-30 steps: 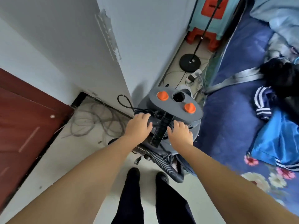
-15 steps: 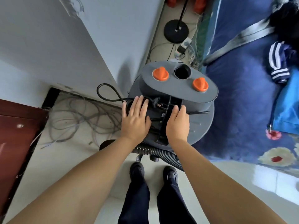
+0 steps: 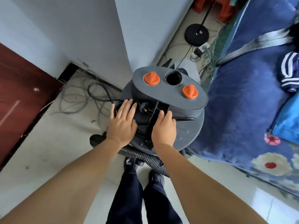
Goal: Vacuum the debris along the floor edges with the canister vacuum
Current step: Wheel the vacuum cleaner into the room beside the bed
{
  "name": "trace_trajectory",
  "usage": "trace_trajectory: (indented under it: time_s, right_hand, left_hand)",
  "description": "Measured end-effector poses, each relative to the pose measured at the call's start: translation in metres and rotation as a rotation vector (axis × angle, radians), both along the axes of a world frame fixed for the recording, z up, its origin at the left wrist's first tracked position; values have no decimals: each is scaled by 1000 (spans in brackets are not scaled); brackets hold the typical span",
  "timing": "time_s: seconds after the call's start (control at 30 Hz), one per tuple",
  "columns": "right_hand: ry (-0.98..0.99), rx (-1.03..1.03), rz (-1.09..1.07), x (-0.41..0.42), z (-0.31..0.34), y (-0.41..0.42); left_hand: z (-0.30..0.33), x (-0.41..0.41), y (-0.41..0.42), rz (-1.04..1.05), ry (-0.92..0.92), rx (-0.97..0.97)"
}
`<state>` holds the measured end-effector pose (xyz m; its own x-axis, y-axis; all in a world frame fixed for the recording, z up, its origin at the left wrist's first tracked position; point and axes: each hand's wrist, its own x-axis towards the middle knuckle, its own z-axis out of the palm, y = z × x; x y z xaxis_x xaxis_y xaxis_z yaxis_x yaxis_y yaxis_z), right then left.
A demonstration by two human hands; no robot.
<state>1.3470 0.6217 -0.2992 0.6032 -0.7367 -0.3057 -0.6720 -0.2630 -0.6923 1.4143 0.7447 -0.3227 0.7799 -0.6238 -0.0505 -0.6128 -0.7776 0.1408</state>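
Two orange knobs (image 3: pixel 170 86), grey canister vacuum (image 3: pixel 191 126), perhaps dusty

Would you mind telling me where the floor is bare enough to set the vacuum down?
Bare pale floor tile lies between the dark red door and the grey canister vacuum. The corner with tangled grey cables is crowded.

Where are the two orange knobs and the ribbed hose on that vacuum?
Left orange knob (image 3: pixel 151 78): head view, on its raised top.
Right orange knob (image 3: pixel 190 91): head view, on its raised top.
Ribbed hose (image 3: pixel 145 156): head view, on the bend between the forearms.
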Motion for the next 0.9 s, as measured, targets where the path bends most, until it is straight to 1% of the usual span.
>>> trace_trajectory:
  time_s: [0.13,0.23,0.4,0.57,0.73,0.9]
  right_hand:
    - [-27,1,97,-35,-1,25]
    - [-56,6,188,-58,-1,40]
    - [-91,1,346,-101,-1,66]
    - [-79,18,526,-151,0,86]
    - [9,26,734,-200,1,85]
    - [43,-77,977,-257,1,64]
  left_hand:
    - [1,-45,30,88,-1,40]
    - [3,-78,50,170,34,51]
    - [3,-143,81,352,72,70]
    - [1,-218,103,512,65,20]
    - [1,-298,101,699,7,-31]
    - [-5,-381,75,861,-33,-73]
